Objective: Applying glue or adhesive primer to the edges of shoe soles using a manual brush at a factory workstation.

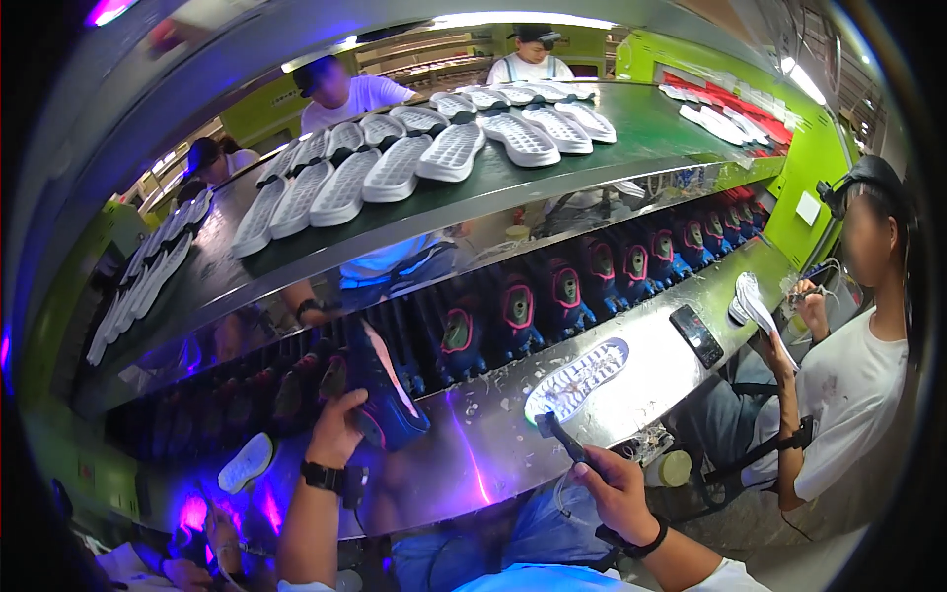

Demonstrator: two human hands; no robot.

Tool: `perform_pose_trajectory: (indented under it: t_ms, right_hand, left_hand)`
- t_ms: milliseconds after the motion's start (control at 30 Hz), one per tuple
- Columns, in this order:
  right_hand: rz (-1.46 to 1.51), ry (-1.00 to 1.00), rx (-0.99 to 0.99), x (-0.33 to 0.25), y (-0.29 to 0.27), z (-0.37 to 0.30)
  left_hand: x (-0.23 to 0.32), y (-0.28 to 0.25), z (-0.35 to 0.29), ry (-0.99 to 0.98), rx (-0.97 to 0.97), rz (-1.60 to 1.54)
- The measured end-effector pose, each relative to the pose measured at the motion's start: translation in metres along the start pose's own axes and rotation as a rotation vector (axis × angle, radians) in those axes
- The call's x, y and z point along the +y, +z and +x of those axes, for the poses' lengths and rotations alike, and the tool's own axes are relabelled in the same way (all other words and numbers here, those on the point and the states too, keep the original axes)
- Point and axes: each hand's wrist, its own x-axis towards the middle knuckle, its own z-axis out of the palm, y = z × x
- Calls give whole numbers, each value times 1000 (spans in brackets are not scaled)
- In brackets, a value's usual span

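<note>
My left hand [340,426] is closed around a dark blue shoe upper [397,412] with a pink edge, held tilted above the metal bench near the shoe rack. In my right hand [614,490] is a dark-handled brush [564,439], its head at the near end of a white shoe sole [580,378]. That sole lies hollow side up on the bench [483,419]. Whether the bristles touch it cannot be made out.
Dark shoe uppers [518,304] line the rack behind the bench. Above, a green conveyor [646,123] carries several white soles [395,168]. A phone [696,334] lies right of my sole. A co-worker [853,395] at right holds another sole [755,306]; a loose sole [246,462] lies left.
</note>
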Motion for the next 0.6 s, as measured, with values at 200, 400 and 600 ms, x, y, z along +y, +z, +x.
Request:
perform_pose_trajectory:
  t_ms: [200,400,600]
  right_hand:
    - [-249,-119,-38,-8,32,-2]
    - [-506,-199,-63,-9,66,8]
    - [-461,95,-240,2,83,14]
  left_hand:
    - [-14,9,-78,147,44,123]
    - [-28,14,-128,675,92,1033]
    - [-61,18,-175,805,53,1393]
